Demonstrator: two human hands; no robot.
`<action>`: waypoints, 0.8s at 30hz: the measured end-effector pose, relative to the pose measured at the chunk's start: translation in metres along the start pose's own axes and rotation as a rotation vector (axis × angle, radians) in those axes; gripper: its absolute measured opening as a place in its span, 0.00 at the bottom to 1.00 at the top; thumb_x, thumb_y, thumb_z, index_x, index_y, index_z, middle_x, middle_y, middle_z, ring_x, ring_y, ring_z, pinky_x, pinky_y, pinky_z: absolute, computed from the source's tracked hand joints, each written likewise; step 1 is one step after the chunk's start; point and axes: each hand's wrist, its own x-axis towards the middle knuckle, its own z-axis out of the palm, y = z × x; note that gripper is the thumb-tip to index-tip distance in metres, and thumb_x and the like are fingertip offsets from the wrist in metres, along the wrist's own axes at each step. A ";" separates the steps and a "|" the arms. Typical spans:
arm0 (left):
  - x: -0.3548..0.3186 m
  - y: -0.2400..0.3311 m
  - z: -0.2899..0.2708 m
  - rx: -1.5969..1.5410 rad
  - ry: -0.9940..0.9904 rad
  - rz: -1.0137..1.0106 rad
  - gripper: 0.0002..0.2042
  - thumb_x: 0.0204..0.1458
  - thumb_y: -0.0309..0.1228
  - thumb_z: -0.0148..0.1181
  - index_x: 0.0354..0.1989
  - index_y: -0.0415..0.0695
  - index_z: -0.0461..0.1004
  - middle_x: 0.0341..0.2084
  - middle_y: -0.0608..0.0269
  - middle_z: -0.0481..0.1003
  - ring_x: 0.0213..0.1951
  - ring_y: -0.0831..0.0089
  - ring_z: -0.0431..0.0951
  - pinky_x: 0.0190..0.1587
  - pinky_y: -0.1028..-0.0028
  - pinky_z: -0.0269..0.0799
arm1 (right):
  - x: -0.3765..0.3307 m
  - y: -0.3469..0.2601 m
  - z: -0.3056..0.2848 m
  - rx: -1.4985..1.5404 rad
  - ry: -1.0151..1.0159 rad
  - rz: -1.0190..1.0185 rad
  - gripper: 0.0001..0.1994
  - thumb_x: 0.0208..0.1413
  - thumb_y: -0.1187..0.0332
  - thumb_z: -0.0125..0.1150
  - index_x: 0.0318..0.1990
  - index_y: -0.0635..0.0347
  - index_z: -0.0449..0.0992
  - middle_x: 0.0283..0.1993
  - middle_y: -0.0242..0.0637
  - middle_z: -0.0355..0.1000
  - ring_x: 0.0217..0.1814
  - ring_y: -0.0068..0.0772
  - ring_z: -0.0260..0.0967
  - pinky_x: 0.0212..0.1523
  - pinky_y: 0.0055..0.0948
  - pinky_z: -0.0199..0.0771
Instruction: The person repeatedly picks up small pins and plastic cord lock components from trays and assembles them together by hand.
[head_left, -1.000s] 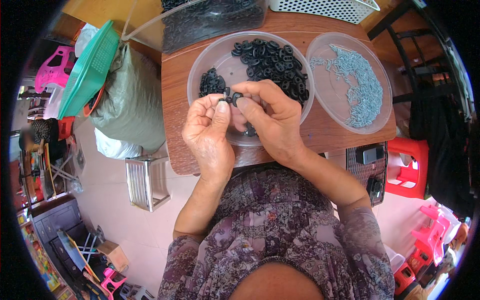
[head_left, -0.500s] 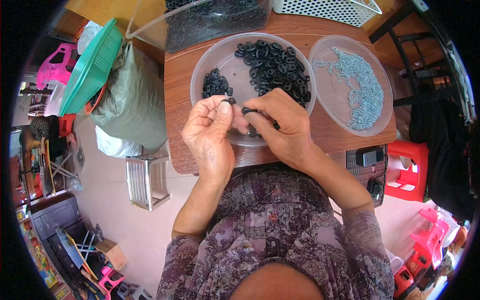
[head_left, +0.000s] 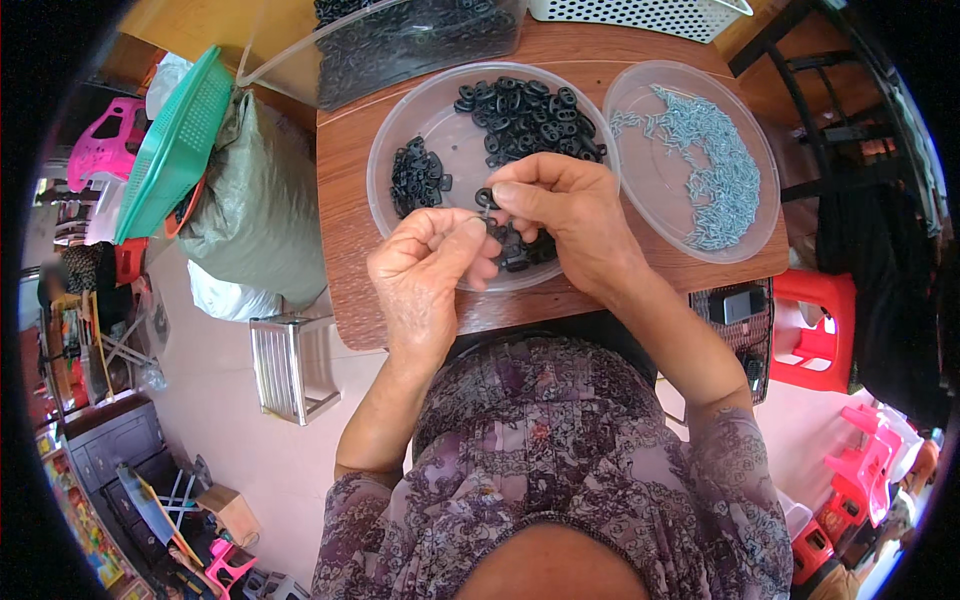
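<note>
Over the near part of a round clear plastic tub (head_left: 385,130), my two hands meet. My left hand (head_left: 422,268) pinches a small black plastic part, mostly hidden by the fingertips, with a thin silvery pin (head_left: 487,211) standing up from it. My right hand (head_left: 572,212) holds a black two-holed plastic piece (head_left: 484,197) between thumb and forefinger, at the pin's top end. Whether the pin sits inside a hole is too small to tell. Inside the tub lie a large heap of black two-holed pieces (head_left: 530,115) and a smaller heap of little black parts (head_left: 416,178).
To the right, a clear lid-like tray (head_left: 630,190) holds many silvery screws or pins (head_left: 725,180). A clear bin (head_left: 420,50) of black parts and a white perforated basket (head_left: 640,15) stand at the back. A grey-green sack (head_left: 265,200) and a metal stool (head_left: 280,370) are left of the wooden table (head_left: 350,300).
My hands have come together, the right one bringing the two-holed piece to the pin held at my left fingertips. The whole view has shifted slightly.
</note>
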 end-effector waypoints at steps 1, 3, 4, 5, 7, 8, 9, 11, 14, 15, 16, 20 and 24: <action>0.000 -0.001 0.000 0.001 0.001 -0.001 0.05 0.50 0.24 0.55 0.29 0.33 0.72 0.21 0.60 0.74 0.19 0.81 0.70 0.21 0.84 0.65 | 0.001 0.002 0.001 0.028 0.019 -0.022 0.05 0.47 0.72 0.60 0.31 0.65 0.75 0.24 0.30 0.71 0.22 0.15 0.62 0.21 0.14 0.60; 0.000 -0.001 -0.001 0.010 0.027 -0.015 0.05 0.50 0.23 0.55 0.28 0.34 0.72 0.20 0.60 0.74 0.18 0.81 0.70 0.20 0.85 0.64 | 0.000 0.002 0.000 0.016 0.003 -0.010 0.06 0.47 0.72 0.60 0.33 0.65 0.75 0.25 0.31 0.72 0.24 0.16 0.63 0.23 0.15 0.60; 0.000 -0.001 -0.001 0.011 0.027 -0.015 0.05 0.50 0.23 0.55 0.28 0.34 0.72 0.20 0.60 0.74 0.18 0.81 0.70 0.20 0.85 0.64 | 0.000 0.002 -0.001 0.003 -0.012 0.000 0.08 0.48 0.72 0.61 0.35 0.66 0.75 0.27 0.32 0.72 0.26 0.16 0.64 0.26 0.15 0.60; 0.000 -0.002 0.000 0.018 0.039 -0.026 0.05 0.49 0.23 0.55 0.28 0.34 0.72 0.20 0.60 0.74 0.17 0.81 0.70 0.19 0.85 0.64 | 0.000 0.003 -0.001 0.004 -0.012 0.001 0.08 0.48 0.72 0.61 0.35 0.66 0.75 0.27 0.32 0.72 0.26 0.16 0.64 0.26 0.15 0.60; 0.000 -0.002 0.000 0.026 0.051 -0.036 0.04 0.49 0.23 0.55 0.27 0.34 0.71 0.19 0.60 0.74 0.17 0.81 0.70 0.19 0.85 0.64 | 0.000 0.004 0.000 -0.004 -0.014 -0.032 0.08 0.48 0.71 0.61 0.35 0.65 0.75 0.27 0.31 0.72 0.26 0.16 0.64 0.26 0.15 0.61; 0.000 -0.002 0.000 0.025 0.056 -0.039 0.04 0.49 0.23 0.55 0.27 0.34 0.71 0.19 0.60 0.74 0.17 0.82 0.70 0.19 0.85 0.64 | -0.001 0.004 0.000 -0.003 -0.013 -0.032 0.08 0.48 0.71 0.61 0.35 0.65 0.75 0.27 0.31 0.72 0.26 0.16 0.64 0.26 0.15 0.61; 0.000 -0.002 0.001 0.023 0.062 -0.042 0.04 0.48 0.23 0.55 0.26 0.34 0.71 0.19 0.60 0.74 0.17 0.82 0.69 0.19 0.85 0.64 | -0.001 0.005 0.001 -0.022 -0.007 -0.039 0.08 0.48 0.71 0.61 0.35 0.65 0.75 0.27 0.31 0.72 0.26 0.16 0.64 0.26 0.15 0.61; 0.000 -0.001 0.001 0.027 0.071 -0.053 0.04 0.48 0.23 0.55 0.26 0.34 0.71 0.19 0.60 0.74 0.17 0.82 0.69 0.19 0.85 0.63 | -0.002 0.005 0.001 -0.041 -0.001 -0.046 0.08 0.48 0.71 0.61 0.35 0.65 0.75 0.28 0.31 0.72 0.26 0.16 0.65 0.26 0.15 0.61; 0.000 -0.001 0.002 0.033 0.081 -0.059 0.03 0.48 0.22 0.54 0.25 0.35 0.71 0.19 0.60 0.73 0.16 0.82 0.69 0.19 0.85 0.63 | -0.002 0.006 0.001 -0.066 0.008 -0.056 0.08 0.48 0.71 0.61 0.35 0.65 0.75 0.28 0.31 0.72 0.27 0.15 0.65 0.26 0.14 0.61; 0.000 0.000 0.002 0.036 0.082 -0.053 0.03 0.47 0.22 0.54 0.25 0.35 0.71 0.18 0.61 0.73 0.16 0.82 0.69 0.19 0.85 0.63 | -0.001 0.005 0.001 -0.062 0.003 -0.056 0.08 0.48 0.71 0.61 0.35 0.65 0.75 0.28 0.31 0.72 0.27 0.15 0.65 0.26 0.14 0.61; 0.000 0.000 0.001 0.036 0.082 -0.052 0.03 0.47 0.22 0.54 0.25 0.35 0.71 0.18 0.61 0.73 0.16 0.82 0.69 0.19 0.85 0.63 | -0.001 0.005 0.001 -0.057 -0.001 -0.057 0.08 0.48 0.71 0.61 0.35 0.65 0.75 0.28 0.31 0.72 0.27 0.15 0.65 0.26 0.14 0.61; 0.001 0.000 0.001 0.029 0.073 -0.060 0.03 0.47 0.22 0.53 0.25 0.35 0.70 0.18 0.61 0.73 0.16 0.82 0.69 0.19 0.85 0.63 | -0.001 0.005 0.001 -0.072 0.005 -0.048 0.08 0.48 0.71 0.61 0.35 0.65 0.75 0.28 0.31 0.72 0.28 0.16 0.66 0.26 0.14 0.61; 0.001 -0.001 0.000 0.035 0.073 -0.065 0.03 0.47 0.21 0.53 0.25 0.34 0.70 0.18 0.60 0.73 0.16 0.82 0.69 0.18 0.85 0.63 | 0.000 0.005 -0.001 -0.039 0.021 -0.028 0.08 0.48 0.71 0.61 0.34 0.65 0.75 0.28 0.31 0.73 0.28 0.17 0.68 0.26 0.15 0.61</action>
